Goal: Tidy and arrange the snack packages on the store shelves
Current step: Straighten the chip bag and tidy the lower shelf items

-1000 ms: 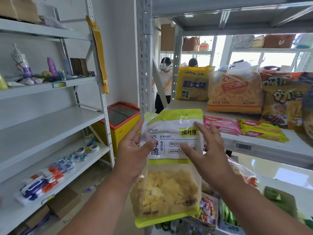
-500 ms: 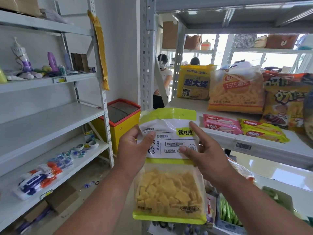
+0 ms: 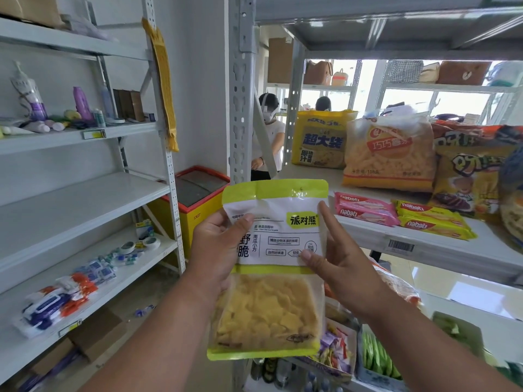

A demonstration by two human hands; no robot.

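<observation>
I read 派对熊 on the green-trimmed pouch (image 3: 276, 250) I hold, nabati on the pink wafer packs (image 3: 363, 212) and yellow wafer packs (image 3: 433, 222), 超大袋 on the yellow bag (image 3: 321, 140), 158 on the clear snack bag (image 3: 389, 154)

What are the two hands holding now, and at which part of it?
Both hold one snack bag: the left hand grips its left edge, the right hand pinches its right edge, both at the white label part.
</observation>
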